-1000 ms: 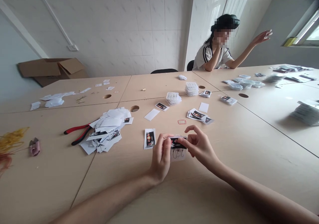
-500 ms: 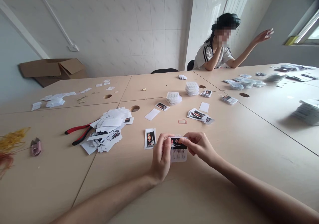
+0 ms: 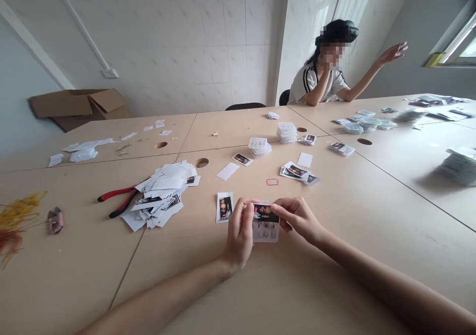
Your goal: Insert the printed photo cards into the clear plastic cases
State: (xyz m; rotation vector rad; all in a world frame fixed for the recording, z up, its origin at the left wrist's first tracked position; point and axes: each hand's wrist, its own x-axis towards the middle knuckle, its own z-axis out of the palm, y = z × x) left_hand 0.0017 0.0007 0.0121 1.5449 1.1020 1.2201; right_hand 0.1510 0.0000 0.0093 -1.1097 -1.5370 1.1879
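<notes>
Between my two hands is a small clear plastic box of fish hooks (image 3: 266,234), with a black printed card (image 3: 265,213) across its upper half. My left hand (image 3: 241,231) grips the box by its left side, thumb along the edge. At the upper right corner, my right hand (image 3: 297,218) pinches the box and card between thumb and fingers. Several hooks show below the card. Just left of my left hand, a white-bordered printed card (image 3: 224,207) lies on the table.
Red-handled pliers (image 3: 118,201) lie beside a heap of cards (image 3: 163,188). Stacked clear boxes (image 3: 286,132) stand farther back, near more cards (image 3: 297,172). Pink clippers (image 3: 55,221) and yellow strands (image 3: 20,211) are at left. A person (image 3: 316,82) sits across the table.
My right thumb has shifted slightly right along the card's top edge, showing more of its print. Both hands keep hold of the box.
</notes>
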